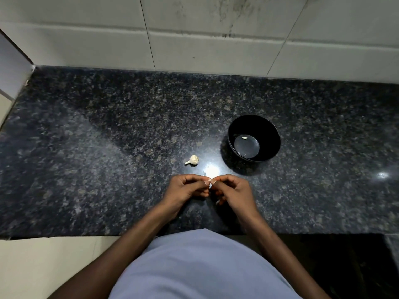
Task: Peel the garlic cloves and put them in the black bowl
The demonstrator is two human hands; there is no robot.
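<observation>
Two bare hands met over the near middle of the dark speckled granite table [108, 137], and between them sat one small pale garlic clove [209, 184], pinched by the thumb and forefinger of the left hand [186, 189] on one side and by those of the right hand [232, 190] on the other. Both hands were curled nearly closed around that single clove, the remaining fingers folded under, so most of the clove was hidden and how much skin it carried could not be told. One whitish garlic bulb with a short stem [192, 160] lay on the table just beyond the left hand, apart from it. One round glossy black bowl [271, 134] stood to the right of the bulb and beyond the right hand, near but not touching either. Inside it, one small pale clove [244, 138] lay at the far edge of the flat bottom. Nothing stood between the hands and the bowl. A pale tiled wall [216, 50] with dark smudges rose behind the table.
</observation>
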